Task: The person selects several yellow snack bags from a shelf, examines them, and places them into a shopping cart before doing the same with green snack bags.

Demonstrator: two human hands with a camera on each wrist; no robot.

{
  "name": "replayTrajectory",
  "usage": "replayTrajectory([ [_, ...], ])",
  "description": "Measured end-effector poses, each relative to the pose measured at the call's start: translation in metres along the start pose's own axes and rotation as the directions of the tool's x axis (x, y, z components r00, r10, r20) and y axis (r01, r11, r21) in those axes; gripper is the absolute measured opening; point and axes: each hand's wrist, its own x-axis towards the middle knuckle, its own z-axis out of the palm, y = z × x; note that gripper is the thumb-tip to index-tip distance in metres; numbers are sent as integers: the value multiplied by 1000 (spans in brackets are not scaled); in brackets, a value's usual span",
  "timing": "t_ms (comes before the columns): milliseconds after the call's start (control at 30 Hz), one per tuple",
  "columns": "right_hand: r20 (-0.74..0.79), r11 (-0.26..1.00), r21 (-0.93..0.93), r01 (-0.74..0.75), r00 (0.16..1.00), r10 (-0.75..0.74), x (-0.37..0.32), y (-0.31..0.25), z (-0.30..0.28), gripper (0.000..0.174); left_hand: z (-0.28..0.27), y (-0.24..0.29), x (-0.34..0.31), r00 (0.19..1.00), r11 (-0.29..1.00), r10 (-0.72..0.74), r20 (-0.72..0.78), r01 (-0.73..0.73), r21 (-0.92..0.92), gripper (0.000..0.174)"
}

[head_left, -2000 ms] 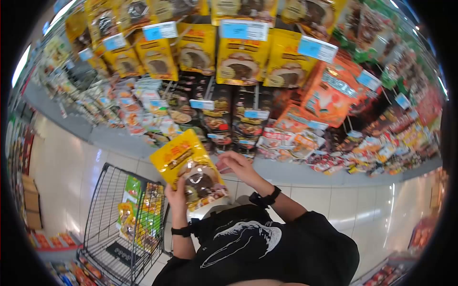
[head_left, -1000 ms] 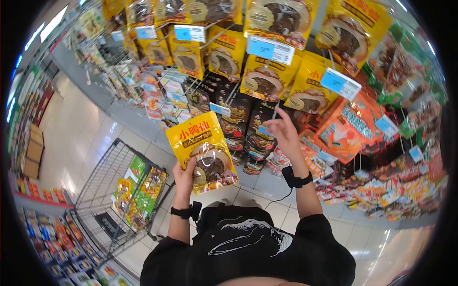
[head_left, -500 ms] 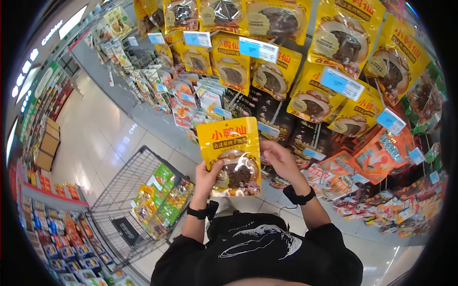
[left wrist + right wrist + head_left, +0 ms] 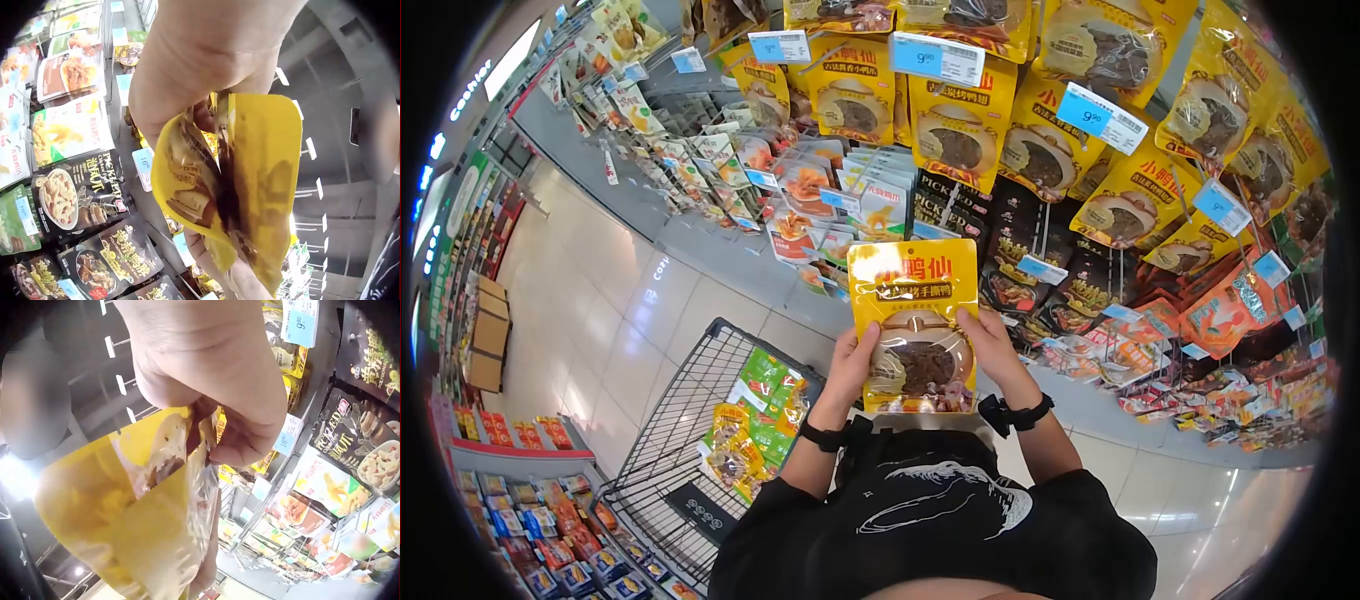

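Observation:
In the head view a yellow snack pouch (image 4: 920, 290) with a clear window is held upright in front of the torso. The left hand (image 4: 855, 362) grips its left edge, thumb on the front face. On the opposite edge the right hand (image 4: 992, 348) pinches it, thumb also in front. The left wrist view shows the left hand (image 4: 212, 56) on the bent pouch (image 4: 265, 181). In the right wrist view the right hand (image 4: 212, 369) holds the creased pouch (image 4: 100, 494). Fingers behind the pouch are partly hidden.
Hanging racks of yellow pouches (image 4: 960, 125), black packs (image 4: 1090, 280) and blue-white price tags (image 4: 938, 60) stand ahead. A wire shopping cart (image 4: 662, 425) with green and yellow packs (image 4: 735, 440) is at the left. Cardboard boxes (image 4: 488, 335) lie beyond the tiled aisle.
The right hand came down from near the hanging packs and took hold of the pouch's right edge. The pouch moved rightward in the head view, and the view shifted along the shelves.

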Motion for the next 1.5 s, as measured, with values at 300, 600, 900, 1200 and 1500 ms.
replayTrajectory([
  [300, -26, 997, -66, -43, 999, 42, 5, 0, 19, 33, -22, -3, 2, 999, 989, -38, -25, 34, -141, 29],
  [600, 0, 1000, 6, -17, 1000, 17, 12, -16, 41, 35, -35, 3, -1, 995, 995, 101, -14, -101, -17, 23],
  [900, -37, 1000, 13, -16, 999, 16, 16, -13, 37, 34, -35, 9, 6, 997, 997, 62, 47, -59, -56, 25],
  [1200, -49, 994, -81, 79, 995, -84, 19, -16, 29, 28, -31, 6, 15, 994, 994, 105, 39, -106, 25, 27],
  [1500, -60, 986, -104, 131, 989, -137, 28, -22, 30, 26, -33, 5, 24, 982, 975, 189, 19, -190, 116, 28],
])
